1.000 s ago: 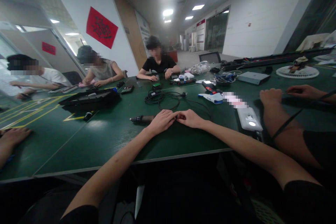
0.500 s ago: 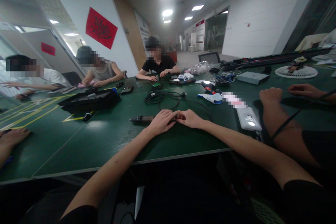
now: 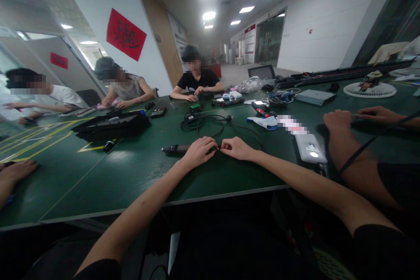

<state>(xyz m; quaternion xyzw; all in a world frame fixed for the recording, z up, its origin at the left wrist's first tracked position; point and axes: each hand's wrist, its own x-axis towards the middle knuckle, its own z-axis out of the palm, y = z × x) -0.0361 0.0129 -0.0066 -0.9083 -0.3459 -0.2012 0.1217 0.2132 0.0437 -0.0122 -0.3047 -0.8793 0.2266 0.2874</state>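
Observation:
A dark electric screwdriver (image 3: 175, 149) lies along the green table with its narrow tip to the left. My left hand (image 3: 201, 150) is closed over its rear part, the fingers curled round the body. Close by on the right, my right hand (image 3: 236, 148) pinches a small dark piece with a brassy glint at the screwdriver's back end. It looks like the end of the black cord, which curves round behind my right wrist; the fingers cover most of it. The rest of the black cord (image 3: 210, 124) lies coiled beyond my hands, its plug (image 3: 229, 118) on the table.
A black tray (image 3: 111, 127) stands to the left. A white device with a lit round spot (image 3: 308, 148) and a blue-white packet (image 3: 264, 122) lie to the right. Co-workers' hands rest at both sides, one forearm (image 3: 354, 157) near the white device. Three people sit opposite.
My left fingers have drawn back slightly left from my right fingertips. A small gap now shows the piece between the hands. The right hand has barely moved.

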